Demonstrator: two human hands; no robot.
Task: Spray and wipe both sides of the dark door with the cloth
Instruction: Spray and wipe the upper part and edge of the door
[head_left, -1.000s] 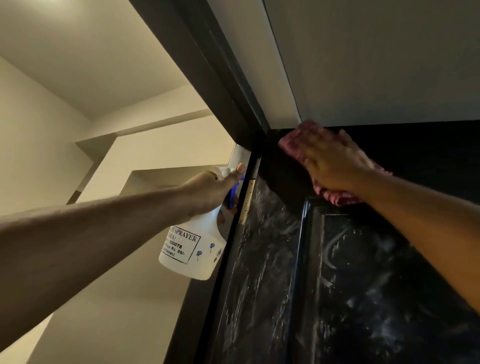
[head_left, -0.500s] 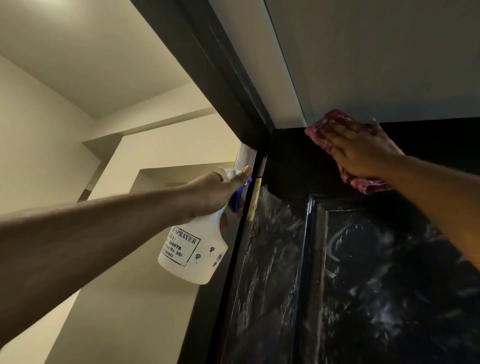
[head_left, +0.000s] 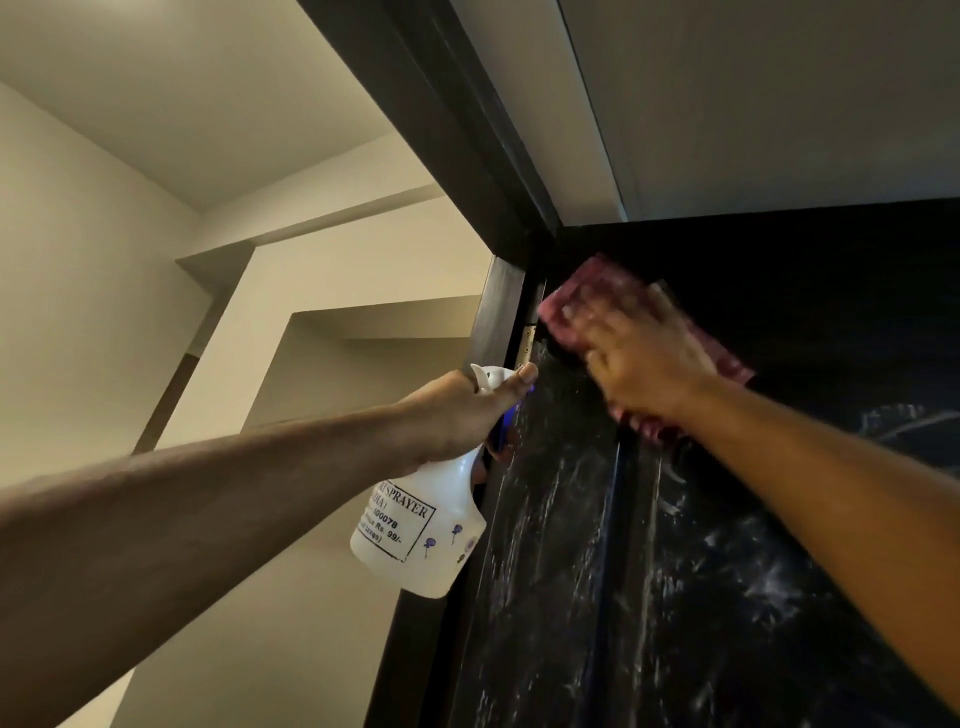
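1. Forearms, two, reach up from the lower edge toward one dark door (head_left: 737, 613), which is streaked with wet smears.
2. Left hand (head_left: 457, 410) grips the neck of one white spray bottle (head_left: 421, 530), thumb on top, just beside the door's hinge edge.
3. Right hand (head_left: 641, 358), fingers spread flat, presses one pink cloth (head_left: 587, 273) against the door near its top left corner. The cloth lies under the palm.
4. One dark door frame (head_left: 431, 114) runs above.
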